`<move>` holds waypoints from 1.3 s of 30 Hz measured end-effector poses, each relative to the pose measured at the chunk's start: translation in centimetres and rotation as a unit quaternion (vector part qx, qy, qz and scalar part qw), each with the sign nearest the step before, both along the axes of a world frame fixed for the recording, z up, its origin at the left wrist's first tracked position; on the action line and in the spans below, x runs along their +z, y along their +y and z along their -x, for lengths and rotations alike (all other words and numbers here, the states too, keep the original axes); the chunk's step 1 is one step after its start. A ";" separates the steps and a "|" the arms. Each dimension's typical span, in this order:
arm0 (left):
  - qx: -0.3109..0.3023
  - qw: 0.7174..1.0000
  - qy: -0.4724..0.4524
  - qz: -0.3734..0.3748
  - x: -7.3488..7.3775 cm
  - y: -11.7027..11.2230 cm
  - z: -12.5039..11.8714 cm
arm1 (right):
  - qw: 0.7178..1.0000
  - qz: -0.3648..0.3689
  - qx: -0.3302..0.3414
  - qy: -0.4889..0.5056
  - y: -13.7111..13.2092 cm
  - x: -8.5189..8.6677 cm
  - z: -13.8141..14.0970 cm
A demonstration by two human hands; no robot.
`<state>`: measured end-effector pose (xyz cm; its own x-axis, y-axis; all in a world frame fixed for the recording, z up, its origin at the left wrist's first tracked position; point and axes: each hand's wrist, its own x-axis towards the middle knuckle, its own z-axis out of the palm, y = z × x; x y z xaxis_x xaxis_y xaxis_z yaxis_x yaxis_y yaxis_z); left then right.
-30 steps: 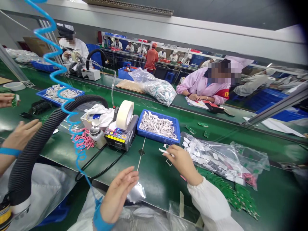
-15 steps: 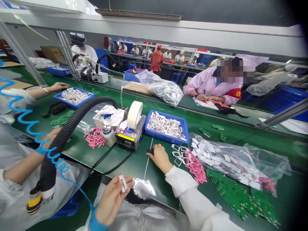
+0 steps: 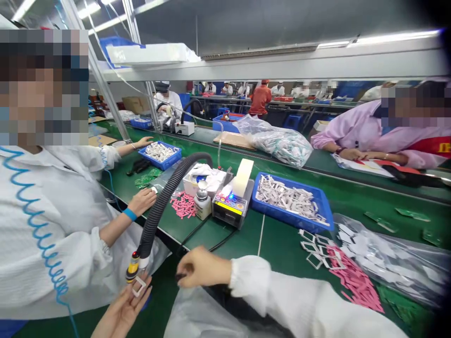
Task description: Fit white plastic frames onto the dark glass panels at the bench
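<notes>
While your left hand (image 3: 121,312) sits at seven o'clock, palm up and spread wide, a white rectangular frame (image 3: 139,286) rests at its fingertips, just beside the yellow-banded nozzle (image 3: 133,266) of a black corrugated hose (image 3: 165,211); you cannot tell from this view whether the fingers grip it. Your right hand (image 3: 202,267), at six o'clock in a white sleeve (image 3: 268,286), is narrowed to a pinch on a small dark object (image 3: 180,277), too small to identify. Listed on your green workbench (image 3: 278,246): at twelve o'clock, a tape dispenser (image 3: 229,206) with a small bottle (image 3: 202,206) beside it; at one o'clock, a blue tray (image 3: 292,220) heaped with white strips; at two o'clock, a clear plastic bag (image 3: 387,263); at three o'clock, loose white frames (image 3: 317,251) touching a pile of pink strips (image 3: 355,277). At nine o'clock, a co-worker (image 3: 52,197) in a white smock rests a hand (image 3: 143,202) on the bench edge.
</notes>
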<state>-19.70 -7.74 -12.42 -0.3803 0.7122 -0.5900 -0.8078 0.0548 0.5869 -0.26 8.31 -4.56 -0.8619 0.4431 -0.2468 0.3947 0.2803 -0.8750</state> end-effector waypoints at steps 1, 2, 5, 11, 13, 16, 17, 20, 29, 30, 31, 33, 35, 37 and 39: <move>-0.008 1.000 0.006 0.003 0.1 -0.3 0.3 | 0.999 0.039 0.010 0.000 -0.9 -1.1 2.5; -0.015 1.000 0.012 0.007 0.3 -0.6 0.5 | 0.997 0.077 0.013 -0.001 -1.8 -2.2 4.8; -0.001 0.998 0.045 0.042 1.1 -1.0 1.2 | 0.985 0.172 -0.013 -0.004 -4.5 -4.9 9.6; 0.033 0.995 0.070 0.057 1.5 -0.5 0.4 | 0.966 0.242 -0.092 -0.008 -6.0 -4.7 10.4; 0.017 0.997 0.049 0.051 0.7 0.1 -0.7 | 0.964 0.252 -0.084 -0.001 -5.1 -3.3 8.6; -0.031 0.999 0.014 0.032 -0.1 1.1 -3.5 | 0.964 0.255 -0.067 0.028 -3.4 -0.2 4.3; -0.056 0.998 -0.002 0.007 0.1 1.5 -4.7 | 0.967 0.242 -0.067 0.045 -3.0 0.9 2.5; -0.143 0.980 -0.064 -0.124 2.2 2.6 -8.3 | 0.989 0.050 -0.075 0.121 -2.6 4.0 -3.1; -0.308 0.931 0.020 -0.197 10.4 5.6 -16.3 | 0.924 -0.206 -0.253 0.200 -5.2 5.0 -11.9; -0.319 0.927 0.030 -0.193 10.7 5.9 -16.7 | 0.919 -0.162 -0.285 0.220 -5.4 4.7 -12.1; -0.330 0.923 0.039 -0.192 11.0 6.2 -17.1 | 0.912 -0.106 -0.309 0.246 -5.4 4.3 -12.3; -0.351 0.911 0.055 -0.210 11.3 6.8 -17.7 | 0.894 0.016 -0.335 0.299 -5.5 3.8 -12.5; -0.365 0.895 0.068 -0.248 11.4 7.3 -18.1 | 0.869 0.115 -0.343 0.336 -5.6 3.5 -12.6; -0.378 0.878 0.072 -0.286 11.2 7.6 -18.5 | 0.845 0.180 -0.358 0.355 -5.7 3.4 -12.6; -0.387 0.864 0.071 -0.315 10.8 7.8 -18.6 | 0.826 0.221 -0.376 0.356 -5.8 3.3 -12.6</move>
